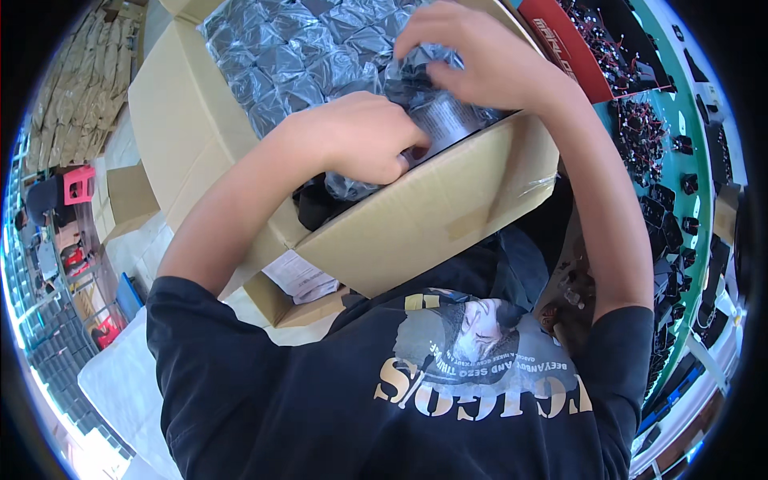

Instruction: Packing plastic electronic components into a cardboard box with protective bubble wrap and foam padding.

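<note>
A large open cardboard box (448, 200) stands right in front of me, filled with rows of dark, block-like items in clear plastic wrap (280, 56). Along its near wall, between my hands, lies a plastic-wrapped package with a silver-grey printed label (450, 118). My left hand (360, 138) reaches in over the near edge, its fingers curled down beside the label; what they grip is hidden. From the right, my right hand (472, 52) curves its fingers and thumb round a black item in clear plastic (410, 84), just beyond the label.
A box flap (180, 120) sticks out to the left. Below it sits a smaller carton with papers (300, 276). On the right, a green work surface (694, 264) bears many small black parts and a red box (560, 48). Brown bundles (84, 88) and a pink stool (78, 186) stand left.
</note>
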{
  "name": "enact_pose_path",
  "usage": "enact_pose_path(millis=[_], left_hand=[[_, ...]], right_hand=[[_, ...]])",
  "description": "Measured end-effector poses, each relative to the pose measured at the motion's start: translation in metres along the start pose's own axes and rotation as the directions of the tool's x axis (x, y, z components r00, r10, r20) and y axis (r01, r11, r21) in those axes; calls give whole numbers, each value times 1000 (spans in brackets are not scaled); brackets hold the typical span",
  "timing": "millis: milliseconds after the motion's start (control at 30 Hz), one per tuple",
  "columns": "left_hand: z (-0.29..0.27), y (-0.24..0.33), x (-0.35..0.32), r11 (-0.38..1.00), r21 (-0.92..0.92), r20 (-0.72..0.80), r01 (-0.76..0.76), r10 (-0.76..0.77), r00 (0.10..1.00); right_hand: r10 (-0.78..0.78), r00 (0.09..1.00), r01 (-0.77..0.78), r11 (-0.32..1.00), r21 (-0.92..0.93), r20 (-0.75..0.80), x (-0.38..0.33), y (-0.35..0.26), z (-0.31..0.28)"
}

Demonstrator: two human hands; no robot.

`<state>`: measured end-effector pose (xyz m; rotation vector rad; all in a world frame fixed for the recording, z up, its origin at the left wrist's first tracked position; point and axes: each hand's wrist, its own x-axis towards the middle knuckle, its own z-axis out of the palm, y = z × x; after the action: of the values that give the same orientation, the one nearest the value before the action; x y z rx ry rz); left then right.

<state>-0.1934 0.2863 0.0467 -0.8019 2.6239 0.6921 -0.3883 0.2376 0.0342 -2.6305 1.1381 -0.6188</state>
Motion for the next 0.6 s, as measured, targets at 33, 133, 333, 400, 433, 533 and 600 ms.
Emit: enact_pose_path(millis=[33, 133, 333, 400, 433, 533, 600], left_hand=[[1, -1, -1, 1000, -4, 5, 9, -9, 1000], [-6, 0, 5, 997, 71, -4, -15, 15, 1000], [-4, -16, -17, 997, 75, -167, -17, 29, 986], [-3, -18, -22, 996, -81, -297, -46, 20, 955], [0, -17, -25, 995, -89, -303, -37, 8, 953], [11, -16, -30, 919, -375, -555, -123, -116, 824], [17, -13, -30, 875, -451, -621, -175, -168, 765]], right_hand=[[-125, 991, 125, 992, 15, 38, -3, -14, -11], [-199, 974, 210, 971, -110, 106, -5, -18, -22], [-128, 966, 200, 922, -331, 226, 3, 3, 0], [-160, 961, 211, 950, -228, 225, -6, 20, 3], [-130, 955, 163, 981, -104, 268, -12, 19, -6], [-151, 957, 106, 977, 186, 246, -33, 20, -21], [-174, 971, 108, 932, 345, 166, -39, 18, -23]])
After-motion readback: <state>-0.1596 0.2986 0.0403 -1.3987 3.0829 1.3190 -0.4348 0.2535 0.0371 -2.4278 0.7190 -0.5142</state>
